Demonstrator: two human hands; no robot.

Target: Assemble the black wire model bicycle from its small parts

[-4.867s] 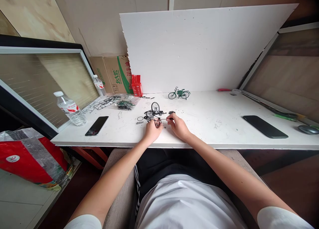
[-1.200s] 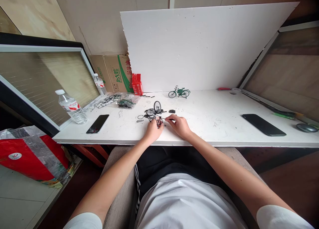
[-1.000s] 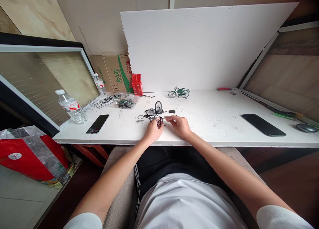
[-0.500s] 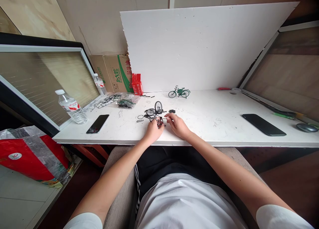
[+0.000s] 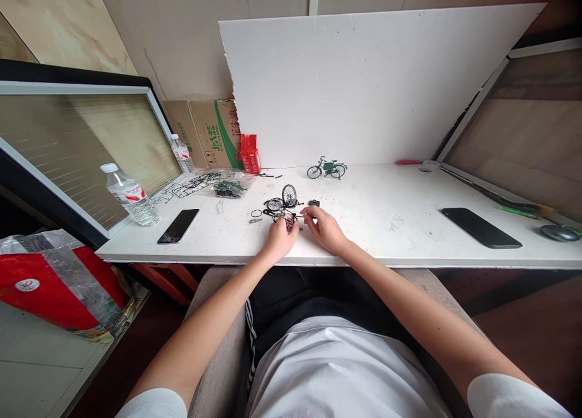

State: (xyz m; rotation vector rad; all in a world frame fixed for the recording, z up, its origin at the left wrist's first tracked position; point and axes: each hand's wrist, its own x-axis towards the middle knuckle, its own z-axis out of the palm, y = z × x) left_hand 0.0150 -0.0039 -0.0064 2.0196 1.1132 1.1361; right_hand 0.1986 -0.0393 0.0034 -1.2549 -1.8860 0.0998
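Observation:
My left hand is closed around a small black model bicycle frame, near the front edge of the table. Just to its right, the fingers of my right hand are pinched together, tips pointing at the frame. A thin, light sliver shows at those fingertips, too small to name. Beyond my left hand a loose spoked wheel stands on edge, and another spoked wheel lies lower beside it. A thin black ring rests to the left. A small black piece lies beyond my right hand.
A green model bicycle stands at the back of the white table. Left are a phone, a water bottle, black part frames and a bag of parts. Right lies a black, phone-shaped slab.
The bicycle frame in my left hand has turned slightly; its reddish look between the fingers is now dark. Both hands stay in nearly the same place.

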